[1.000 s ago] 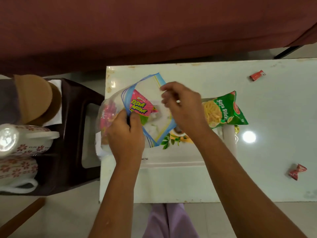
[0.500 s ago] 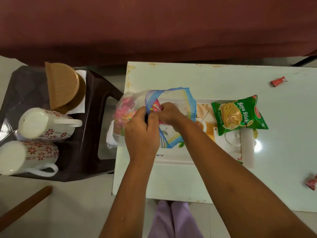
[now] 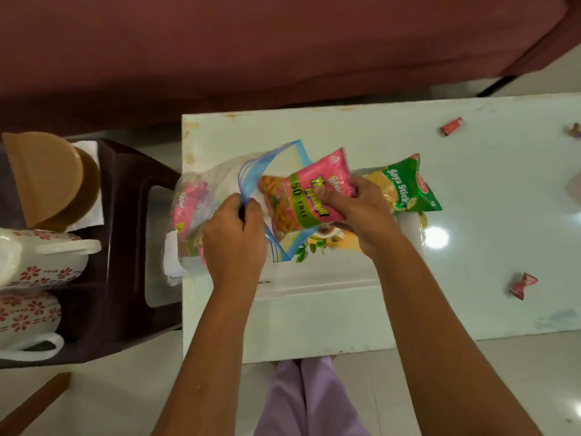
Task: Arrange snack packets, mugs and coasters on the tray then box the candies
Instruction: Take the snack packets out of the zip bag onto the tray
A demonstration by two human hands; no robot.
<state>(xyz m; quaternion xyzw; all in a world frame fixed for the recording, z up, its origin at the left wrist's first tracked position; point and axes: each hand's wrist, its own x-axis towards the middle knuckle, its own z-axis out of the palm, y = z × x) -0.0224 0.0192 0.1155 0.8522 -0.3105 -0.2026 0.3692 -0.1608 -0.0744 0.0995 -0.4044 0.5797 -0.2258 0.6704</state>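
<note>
The right hand is clamped on a pink snack packet over the tray, beside the green soya sticks packet; left hand pinches the zip bag rim. Light, crinkly, slippery: grip an edge seam

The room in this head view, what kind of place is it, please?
Probably a home living room: a maroon sofa behind a low white table, flowered mugs on a brown plastic stool, tiled floor.
</note>
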